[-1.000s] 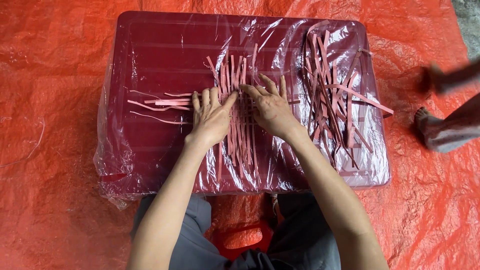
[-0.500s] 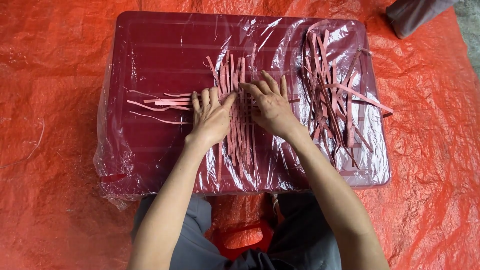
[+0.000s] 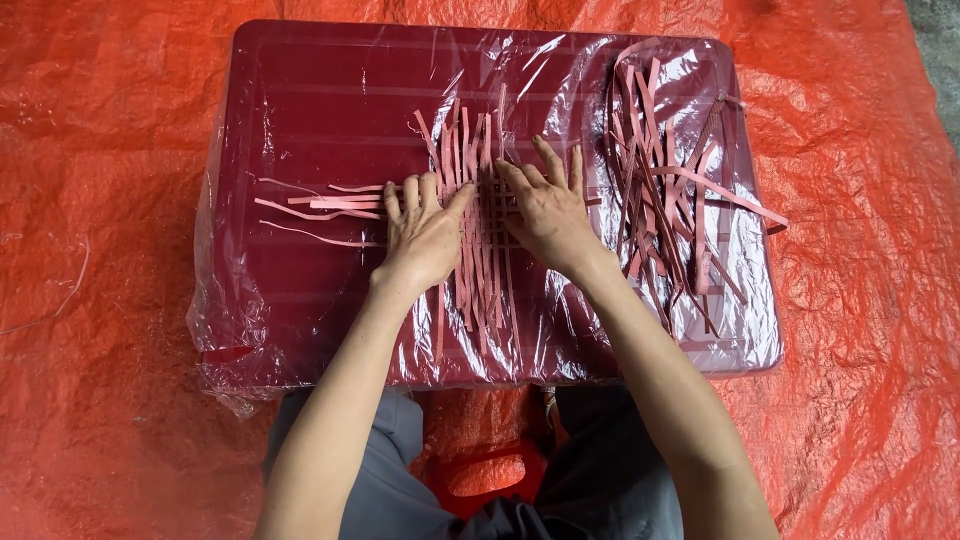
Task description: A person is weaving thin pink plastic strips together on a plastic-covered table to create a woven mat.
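My left hand (image 3: 424, 228) lies flat on a mat of woven pink paper strips (image 3: 478, 262) in the middle of a dark red plastic-wrapped table (image 3: 300, 110). Its fingers press the crosswise strips (image 3: 322, 205) that stick out to the left. My right hand (image 3: 545, 210) rests palm down on the right side of the same weave, fingers spread and touching the strips. Neither hand grips anything. A loose pile of pink strips (image 3: 668, 190) lies to the right of my right hand.
The low table stands on a crinkled orange tarp (image 3: 100, 200) that covers the ground all around. A red stool (image 3: 485, 475) shows between my knees below the table's near edge. A thin stray strip (image 3: 50, 310) lies on the tarp at left.
Another person's feet at the right edge moved to the top right corner and then left the view. My hands stay on the weave with hardly any shift.
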